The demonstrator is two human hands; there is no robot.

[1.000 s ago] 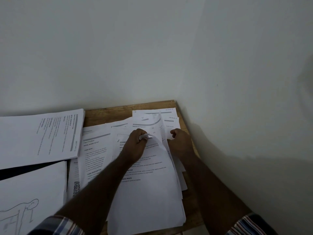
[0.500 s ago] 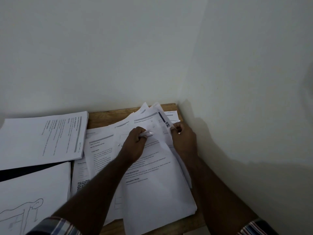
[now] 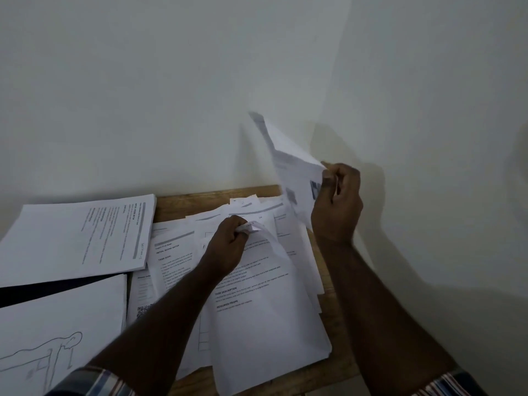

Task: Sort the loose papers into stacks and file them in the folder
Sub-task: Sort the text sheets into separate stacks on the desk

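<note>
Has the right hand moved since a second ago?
Yes. The right hand has risen off the pile of papers, lifting a sheet up past the table's back edge toward the wall.

The loose papers [image 3: 265, 318] are white with black print and grey header bars. One white sheet [image 3: 43, 347] at the table's left edge carries a grey line drawing. The table [image 3: 200, 200] is brown wood. The sleeves [image 3: 94, 381] are striped blue, white and red.

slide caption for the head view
Right hand lifts a sheet off the loose pile while the left hand pinches another's corner.
</note>
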